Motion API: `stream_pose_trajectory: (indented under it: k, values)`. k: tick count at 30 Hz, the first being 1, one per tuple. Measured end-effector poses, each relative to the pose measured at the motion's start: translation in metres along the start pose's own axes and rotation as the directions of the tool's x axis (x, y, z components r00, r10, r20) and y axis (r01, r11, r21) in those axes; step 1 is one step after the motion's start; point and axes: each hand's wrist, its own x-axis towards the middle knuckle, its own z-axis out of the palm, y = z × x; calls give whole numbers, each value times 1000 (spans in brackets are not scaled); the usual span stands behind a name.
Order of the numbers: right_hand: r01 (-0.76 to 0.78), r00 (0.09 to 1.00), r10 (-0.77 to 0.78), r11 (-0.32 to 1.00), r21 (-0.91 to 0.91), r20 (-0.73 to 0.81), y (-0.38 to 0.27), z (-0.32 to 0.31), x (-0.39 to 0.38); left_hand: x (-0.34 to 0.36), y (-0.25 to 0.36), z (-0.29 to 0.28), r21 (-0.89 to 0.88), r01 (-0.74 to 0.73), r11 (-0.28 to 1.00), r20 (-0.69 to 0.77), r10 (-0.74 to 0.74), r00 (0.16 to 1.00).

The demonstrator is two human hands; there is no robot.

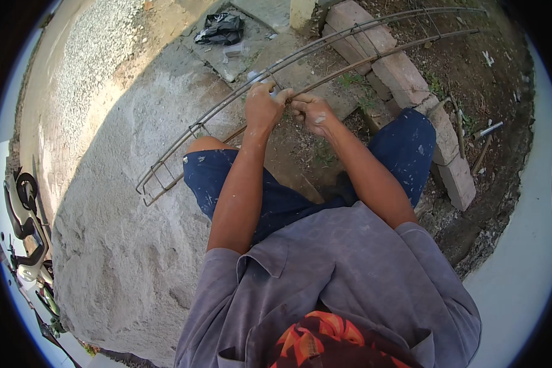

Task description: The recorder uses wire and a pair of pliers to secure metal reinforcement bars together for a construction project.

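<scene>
A long, narrow rebar cage [377, 57] runs slantwise in front of me, from beside my left knee up to the far right. Thin cross ties join its long steel bars. My left hand [265, 109] is closed around the near bar and a cross tie, about the middle of the cage. Just right of it, my right hand [314, 115] has its fingers pinched together at the same bar. Whatever small thing those fingertips hold is hidden. Between my knees the cage stands above the ground, and its left end lies over grey sand.
A large grey sand heap [122, 245] spreads along my left, with pale gravel [98, 49] beyond. Concrete blocks [405, 80] lie in a row under the cage at right. A black plastic bag [219, 29] sits ahead on a slab. Motorbikes [30, 245] stand far left.
</scene>
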Motion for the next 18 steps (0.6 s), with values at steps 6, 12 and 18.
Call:
stream_pose_trajectory:
  k: [6, 12, 18]
  values:
    - [26, 997, -34, 993, -115, -65, 1, 14, -13, 2, 6, -6, 5, 197, 980, 73, -197, 978]
    - [73, 980, -121, 958, -278, -159, 7, 13, -15, -1, 10, -14, -241, 272, 931, 84, -259, 962]
    - [351, 878, -479, 648, -676, -3, 16, 3, -1, -16, 9, -26, -347, 425, 836, 314, -323, 893]
